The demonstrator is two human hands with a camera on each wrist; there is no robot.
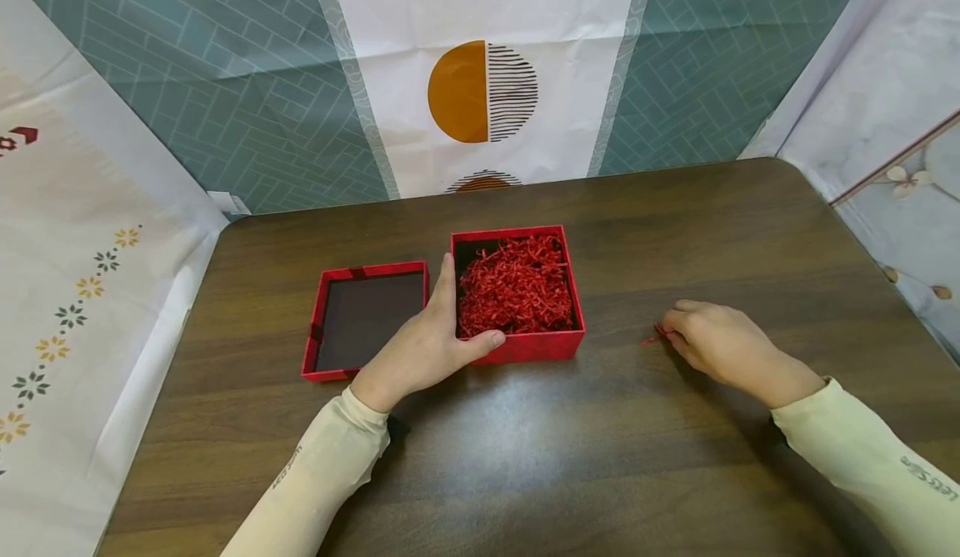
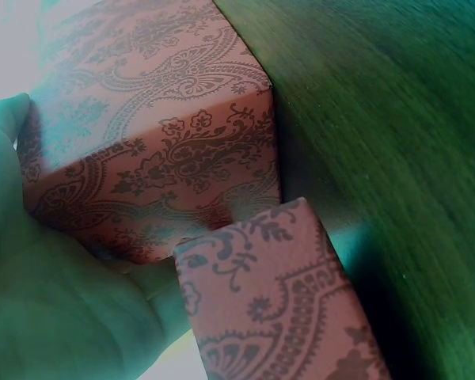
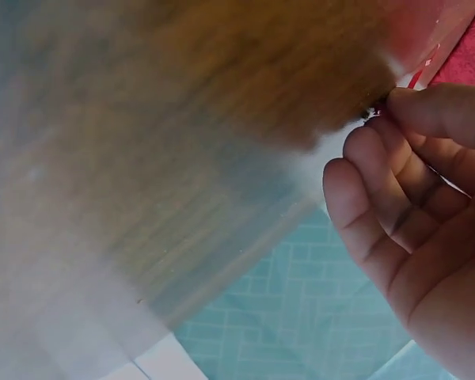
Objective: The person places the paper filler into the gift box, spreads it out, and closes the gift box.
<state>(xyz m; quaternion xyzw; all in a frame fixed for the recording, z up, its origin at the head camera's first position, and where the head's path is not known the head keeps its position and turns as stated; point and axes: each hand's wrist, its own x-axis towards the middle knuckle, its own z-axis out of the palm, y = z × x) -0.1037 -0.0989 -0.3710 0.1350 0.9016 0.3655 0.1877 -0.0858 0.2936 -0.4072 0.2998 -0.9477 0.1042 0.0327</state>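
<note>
A red box [image 1: 540,347] stands on the table, heaped inside with red shredded paper [image 1: 517,286]. My left hand [image 1: 420,344] spans its near left corner: straight fingers lie along the left wall and the thumb along the front rim. In the left wrist view, the patterned box wall [image 2: 198,150] shows beside that hand [image 2: 55,285]. Well to the right of the box, my right hand [image 1: 720,344] pinches a small tuft of red paper shreds [image 1: 652,337] low over the table. Thumb and fingertips of this hand [image 3: 419,182] meet on the shreds in the right wrist view.
A shallow red box lid [image 1: 311,348] with a dark inside lies left of the box, partly behind my left wrist. Brown wood tabletop [image 1: 525,457] surrounds everything. Patterned cloth [image 1: 285,115] hangs behind the table's far edge, with white cloth on both sides.
</note>
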